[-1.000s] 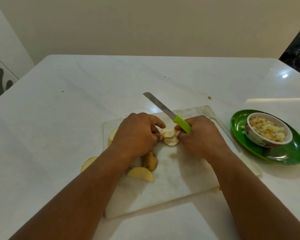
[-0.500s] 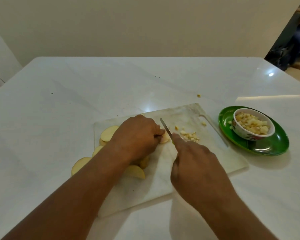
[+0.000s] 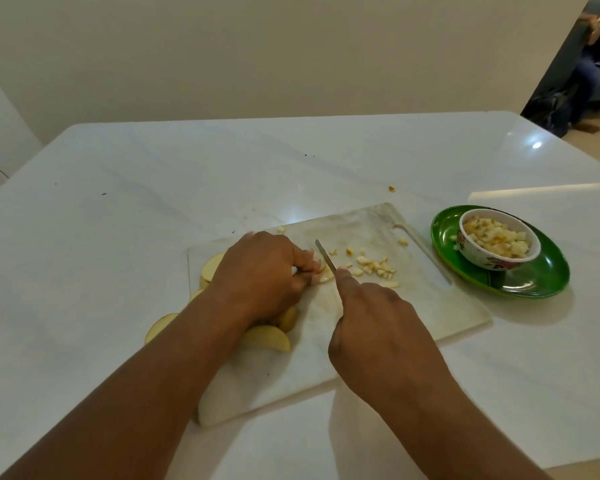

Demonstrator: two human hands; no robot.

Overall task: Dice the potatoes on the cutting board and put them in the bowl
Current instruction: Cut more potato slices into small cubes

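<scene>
There are 2 hands, 1 knife, 1 cutting board, 1 bowl, 1 green plate, and about 6 potato slices; the diced bits are too many to count.

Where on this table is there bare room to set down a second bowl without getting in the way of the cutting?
Bare table lies left of and beyond the cutting board, and in front of the green plate. Crowded: the board's left end, with potato slices under the left hand, and its middle, where the right hand works the knife beside diced pieces.

White table, cutting board, green plate, stray potato bit, potato slice
</scene>
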